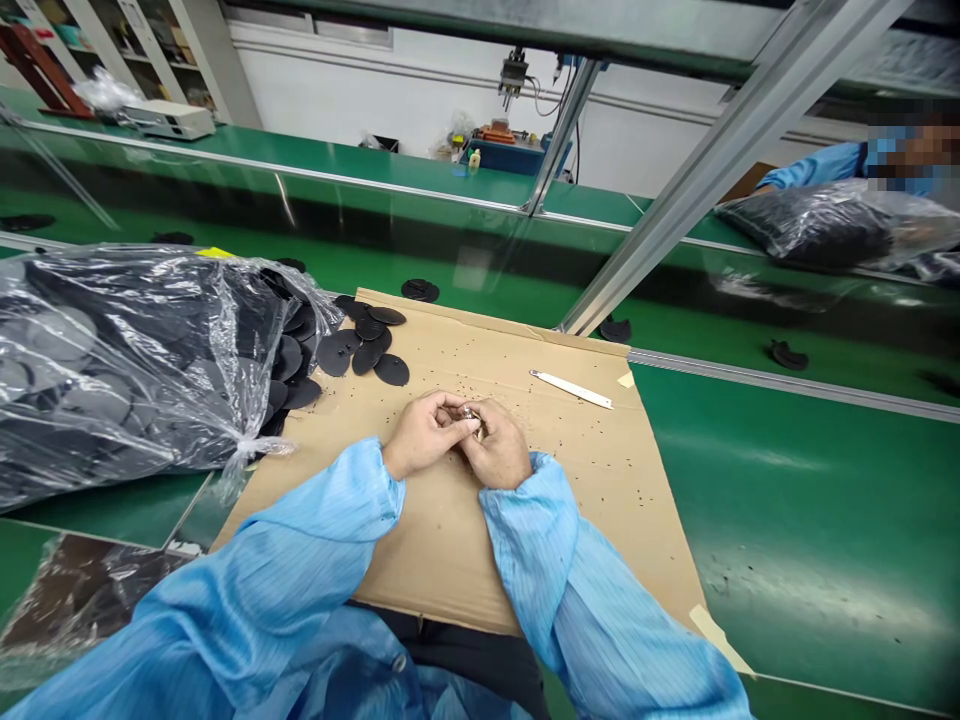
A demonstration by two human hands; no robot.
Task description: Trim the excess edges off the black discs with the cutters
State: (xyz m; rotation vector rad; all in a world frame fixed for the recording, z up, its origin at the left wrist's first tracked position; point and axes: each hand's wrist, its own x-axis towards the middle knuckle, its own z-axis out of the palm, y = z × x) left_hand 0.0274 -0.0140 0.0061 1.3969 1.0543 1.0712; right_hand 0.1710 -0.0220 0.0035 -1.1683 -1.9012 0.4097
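Observation:
Above the cardboard sheet (442, 560), my left hand (424, 435) and my right hand (501, 448) meet, thumbs and fingertips pinched together. Between them sits a small shiny metallic piece (469, 413), mostly covered by the fingers, so its kind does not show. Both hands are closed on it. Just beyond my left hand lies a loose cluster of thin black discs (392, 370). A slim white tool (574, 389), like a craft knife, rests on the cardboard past my right hand. Tiny dark specks are scattered about.
A large clear plastic bag (135, 370) full of black discs bulges at the left. An aluminium post (720, 170) slants up behind the cardboard. More black pieces (420, 290) lie on the green surface behind. Another person's blue sleeve (814, 168) shows at the far right, by a bag (825, 222).

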